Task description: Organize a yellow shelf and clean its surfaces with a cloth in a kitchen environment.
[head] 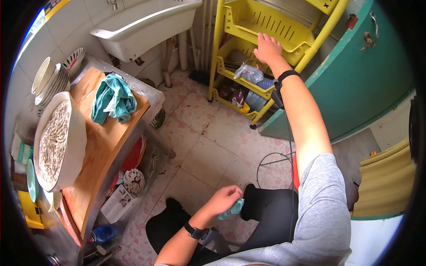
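Observation:
My right hand (268, 48) rests against the front rim of an upper basket of the yellow plastic shelf rack (269, 28); whether its fingers grip the rim I cannot tell. Low in the picture, above my legs, my left hand (226, 199) is closed on a small teal cloth (235, 208) that hangs below the fingers. Another teal cloth (114, 98) lies crumpled on the wooden board (96, 149) at the left. Beside it stands a large pale basin (75, 146) of noodle-like strands.
Stacked bowls (50, 81) stand behind the basin. A white sink (146, 30) hangs on the wall. The lower rack baskets hold bags and bottles. A teal door (362, 73) is at the right. A black wire ring stand (266, 166) and a cable are near my right leg.

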{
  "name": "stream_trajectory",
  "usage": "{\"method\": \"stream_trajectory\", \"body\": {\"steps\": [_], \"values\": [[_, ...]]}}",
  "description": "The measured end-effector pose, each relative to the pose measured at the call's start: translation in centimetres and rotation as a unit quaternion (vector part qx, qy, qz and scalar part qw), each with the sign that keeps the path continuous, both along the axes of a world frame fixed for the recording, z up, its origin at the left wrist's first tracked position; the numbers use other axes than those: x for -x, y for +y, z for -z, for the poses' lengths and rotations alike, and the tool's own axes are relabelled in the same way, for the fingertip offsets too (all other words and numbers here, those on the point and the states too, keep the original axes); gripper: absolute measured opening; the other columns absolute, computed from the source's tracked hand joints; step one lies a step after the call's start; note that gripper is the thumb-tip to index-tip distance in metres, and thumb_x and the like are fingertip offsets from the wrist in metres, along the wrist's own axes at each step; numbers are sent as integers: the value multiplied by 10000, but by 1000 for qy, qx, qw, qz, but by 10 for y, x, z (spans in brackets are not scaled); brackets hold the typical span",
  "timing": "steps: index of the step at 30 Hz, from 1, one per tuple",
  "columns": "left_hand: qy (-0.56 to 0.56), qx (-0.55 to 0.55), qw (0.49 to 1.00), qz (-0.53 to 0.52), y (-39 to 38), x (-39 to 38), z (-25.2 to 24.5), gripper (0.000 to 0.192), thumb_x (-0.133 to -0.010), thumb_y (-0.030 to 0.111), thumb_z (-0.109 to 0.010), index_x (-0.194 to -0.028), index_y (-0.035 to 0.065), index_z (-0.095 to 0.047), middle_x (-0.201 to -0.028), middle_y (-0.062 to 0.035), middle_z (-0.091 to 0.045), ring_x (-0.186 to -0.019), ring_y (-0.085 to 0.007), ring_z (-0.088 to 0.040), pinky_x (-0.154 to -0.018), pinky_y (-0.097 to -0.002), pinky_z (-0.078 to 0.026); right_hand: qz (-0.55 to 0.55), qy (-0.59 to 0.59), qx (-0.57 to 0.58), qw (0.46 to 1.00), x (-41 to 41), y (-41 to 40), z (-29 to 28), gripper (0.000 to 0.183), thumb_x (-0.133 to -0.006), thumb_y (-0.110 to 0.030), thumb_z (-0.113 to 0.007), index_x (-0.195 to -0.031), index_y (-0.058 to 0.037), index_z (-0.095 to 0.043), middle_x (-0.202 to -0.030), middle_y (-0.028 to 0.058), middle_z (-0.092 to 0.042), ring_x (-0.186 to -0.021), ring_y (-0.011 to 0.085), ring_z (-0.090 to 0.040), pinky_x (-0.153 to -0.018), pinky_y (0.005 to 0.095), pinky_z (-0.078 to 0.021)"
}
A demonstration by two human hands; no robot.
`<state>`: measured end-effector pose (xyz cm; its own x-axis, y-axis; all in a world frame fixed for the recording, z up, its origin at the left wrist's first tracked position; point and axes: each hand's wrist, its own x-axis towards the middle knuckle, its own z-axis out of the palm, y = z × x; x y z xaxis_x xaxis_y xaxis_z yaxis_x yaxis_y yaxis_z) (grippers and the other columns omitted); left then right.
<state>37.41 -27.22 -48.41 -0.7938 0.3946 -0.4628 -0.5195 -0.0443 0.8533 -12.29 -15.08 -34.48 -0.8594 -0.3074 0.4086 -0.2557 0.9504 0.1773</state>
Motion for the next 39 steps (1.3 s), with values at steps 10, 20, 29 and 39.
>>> {"method": "stream_trajectory", "body": {"steps": [10,20,29,39], "values": [[-1,16,1000,-12,-7,20,7,199,-1014,201,-551,-1000,23,-639,-912,8,-648,-858,-88,-594,-793,-276,-499,43,1,45,998,37,-6,8,414,-985,-407,-597,-1282,-118,-579,-1292,82,-634,-1240,298,-572,-1006,541,-438],[12,31,999,-23,1,20,13,195,-1008,196,-548,-995,28,-646,-897,13,-637,-841,-87,-579,-773,-278,-494,4,57,59,997,38,-1,21,308,-1023,-389,-531,-1143,-118,-613,-1154,76,-699,-1143,290,-633,-878,543,-499],[48,56,997,-26,8,25,16,281,-986,265,-589,-1022,-1,-673,-823,-61,-694,-744,-138,-628,-699,-329,-514,-68,106,35,991,41,15,26,289,-1022,-382,-521,-1073,-108,-598,-1034,88,-722,-1000,327,-679,-747,518,-557],[81,76,993,-32,8,13,19,287,-985,287,-593,-1001,12,-674,-817,-77,-691,-745,-175,-642,-707,-338,-512,-71,74,30,994,18,13,17,298,-1048,-410,-478,-1170,-167,-600,-1030,108,-721,-1020,347,-670,-774,524,-542]]}}
